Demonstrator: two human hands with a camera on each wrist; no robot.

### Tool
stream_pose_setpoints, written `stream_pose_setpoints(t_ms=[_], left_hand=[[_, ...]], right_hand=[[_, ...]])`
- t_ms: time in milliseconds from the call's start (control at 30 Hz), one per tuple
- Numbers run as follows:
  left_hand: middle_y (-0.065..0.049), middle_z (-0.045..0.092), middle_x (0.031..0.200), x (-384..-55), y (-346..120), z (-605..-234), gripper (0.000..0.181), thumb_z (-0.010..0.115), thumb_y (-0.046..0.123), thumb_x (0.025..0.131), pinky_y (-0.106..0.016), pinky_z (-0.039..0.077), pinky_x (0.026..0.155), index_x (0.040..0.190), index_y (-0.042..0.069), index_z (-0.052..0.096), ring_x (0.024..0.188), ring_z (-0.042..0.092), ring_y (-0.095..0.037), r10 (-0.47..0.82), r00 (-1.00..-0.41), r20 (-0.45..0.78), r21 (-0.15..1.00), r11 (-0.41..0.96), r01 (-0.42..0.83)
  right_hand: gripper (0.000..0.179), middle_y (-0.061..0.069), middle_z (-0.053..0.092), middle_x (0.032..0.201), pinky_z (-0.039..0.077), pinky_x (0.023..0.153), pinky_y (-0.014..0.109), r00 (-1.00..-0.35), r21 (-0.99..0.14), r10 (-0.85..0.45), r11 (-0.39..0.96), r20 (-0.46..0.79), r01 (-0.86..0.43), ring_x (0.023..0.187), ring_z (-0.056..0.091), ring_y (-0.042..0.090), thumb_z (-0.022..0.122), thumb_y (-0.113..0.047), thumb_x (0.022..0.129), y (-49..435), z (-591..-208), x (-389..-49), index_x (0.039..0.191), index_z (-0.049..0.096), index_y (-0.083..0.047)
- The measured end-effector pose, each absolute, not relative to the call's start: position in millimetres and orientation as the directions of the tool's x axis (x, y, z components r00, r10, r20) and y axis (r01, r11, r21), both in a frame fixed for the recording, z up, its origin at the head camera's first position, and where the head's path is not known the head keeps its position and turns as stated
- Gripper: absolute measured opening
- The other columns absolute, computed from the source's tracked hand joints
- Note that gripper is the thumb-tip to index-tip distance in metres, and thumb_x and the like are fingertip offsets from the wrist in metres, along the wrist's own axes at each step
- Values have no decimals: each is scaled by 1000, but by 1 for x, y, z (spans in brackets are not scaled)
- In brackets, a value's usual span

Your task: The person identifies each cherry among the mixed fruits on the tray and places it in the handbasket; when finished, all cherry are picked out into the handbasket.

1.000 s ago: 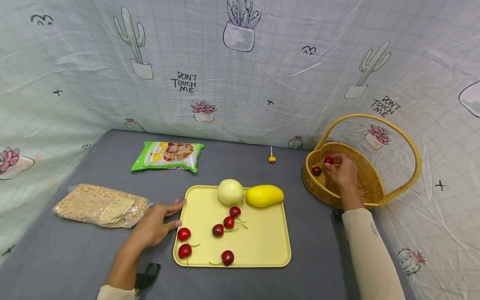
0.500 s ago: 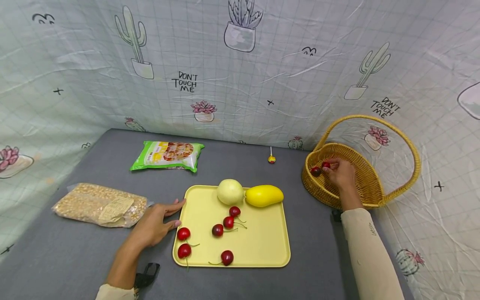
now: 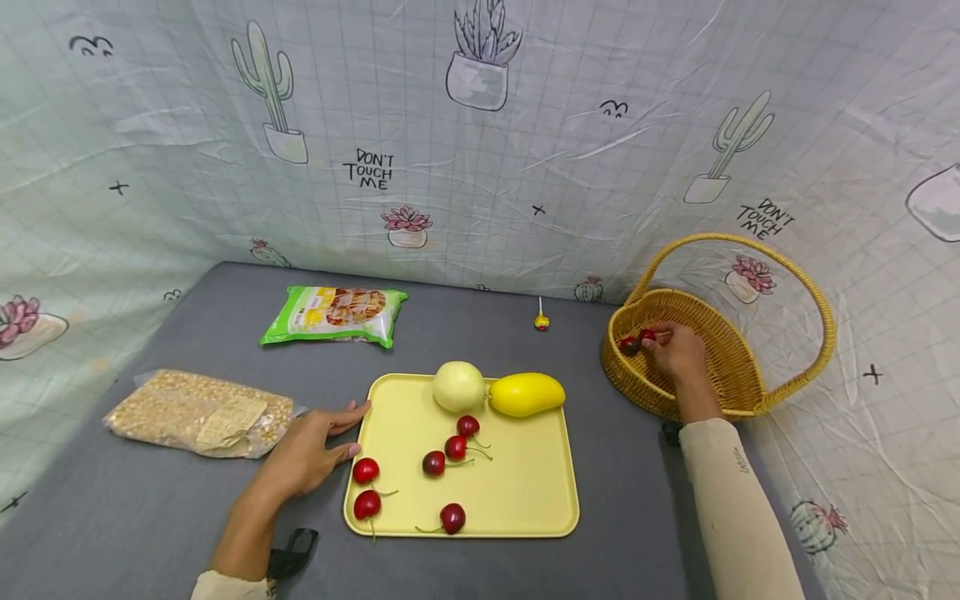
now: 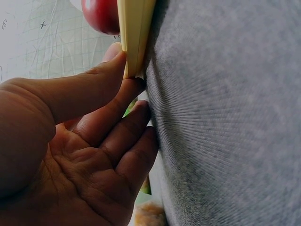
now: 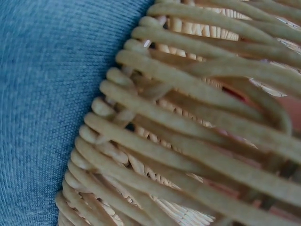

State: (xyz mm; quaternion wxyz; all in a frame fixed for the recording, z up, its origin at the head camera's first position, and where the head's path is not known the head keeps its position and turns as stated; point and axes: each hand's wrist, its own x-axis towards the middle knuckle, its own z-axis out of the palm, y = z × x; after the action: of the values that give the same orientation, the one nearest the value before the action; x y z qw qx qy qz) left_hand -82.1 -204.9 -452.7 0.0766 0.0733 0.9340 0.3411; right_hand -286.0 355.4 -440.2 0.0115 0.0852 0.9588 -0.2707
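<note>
Moved since a second ago: right hand (image 3: 681,354) and held cherry (image 3: 648,335), now further left and nearer the resting cherry (image 3: 628,346) inside the wicker basket (image 3: 630,385). Left to right from where I stand: clear bag of yellow kernels (image 3: 198,414), paper label on it, lying on grey cloth (image 3: 465,571). Left hand (image 3: 303,454) just beside that bag, fingers extended, thumb and index tips apart and touching the left rim of the yellow tray (image 3: 517,483). Green packet (image 3: 333,315) lies further back. On the tray: two cherries (image 3: 367,505) by the left rim, three clustered cherries (image 3: 455,447) mid-tray, one lone cherry (image 3: 452,518) near the front rim, pale round fruit (image 3: 459,386) at the back rim, yellow mango (image 3: 527,394) just beside it at the back right corner. Lollipop (image 3: 541,321) behind the tray. Basket last, handle up; right hand reaches in, thumb and finger pinching the held cherry. Can't tell if both basket cherries touch.
</note>
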Motion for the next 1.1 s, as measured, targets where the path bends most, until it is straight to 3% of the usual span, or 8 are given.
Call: stream_pose_setpoints(t_ms=[167, 300, 500, 800, 867, 1100], left_hand=[[-24, 56, 152, -82, -205, -453, 62, 80, 10, 94, -70, 41, 116, 152, 9, 59, 145, 50, -49, 190, -977, -94, 648, 757, 85], [-24, 56, 152, -83, -204, -454, 62, 79, 10, 95, -70, 40, 117, 153, 9, 58, 145, 49, -49, 191, -976, -100, 645, 760, 83], [-24, 57, 151, -82, -204, -454, 62, 79, 10, 94, -69, 41, 116, 153, 9, 59, 144, 50, -49, 191, -978, -88, 643, 760, 91], [-26, 57, 150, -82, -204, -453, 62, 81, 12, 93, -70, 42, 114, 151, 8, 60, 143, 51, -52, 196, -978, -77, 635, 765, 103], [-26, 58, 150, -82, -204, -453, 61, 81, 12, 93, -70, 42, 114, 151, 8, 61, 142, 52, -51, 197, -978, -71, 636, 764, 108], [-26, 59, 149, -82, -205, -454, 61, 81, 11, 92, -70, 43, 113, 150, 8, 61, 142, 52, -52, 195, -979, -50, 632, 765, 120]], right_hand=[[39, 31, 68, 132, 44, 111, 62, -987, -539, 159, 829, -31, 150, 126, 58, 50, 59, -23, 110, 354, -439, -285, 139, 65, 3], [37, 33, 68, 131, 38, 117, 64, -983, -560, 175, 820, 50, 118, 128, 56, 52, 57, -19, 111, 354, -440, -284, 137, 66, 5], [30, 31, 71, 124, 46, 101, 59, -937, -611, 253, 790, 242, 55, 111, 63, 48, 58, -14, 110, 352, -442, -283, 131, 69, 4], [31, 18, 74, 124, 46, 99, 46, -824, -718, 396, 695, 405, -18, 108, 62, 33, 65, -19, 107, 347, -440, -283, 136, 69, -7], [31, 15, 75, 123, 45, 98, 43, -797, -723, 399, 687, 454, -69, 106, 61, 29, 68, -20, 106, 345, -438, -282, 134, 70, -9], [32, 18, 76, 116, 39, 91, 31, -692, -628, 267, 701, 671, -338, 101, 59, 35, 80, -19, 97, 335, -425, -281, 126, 76, -7]])
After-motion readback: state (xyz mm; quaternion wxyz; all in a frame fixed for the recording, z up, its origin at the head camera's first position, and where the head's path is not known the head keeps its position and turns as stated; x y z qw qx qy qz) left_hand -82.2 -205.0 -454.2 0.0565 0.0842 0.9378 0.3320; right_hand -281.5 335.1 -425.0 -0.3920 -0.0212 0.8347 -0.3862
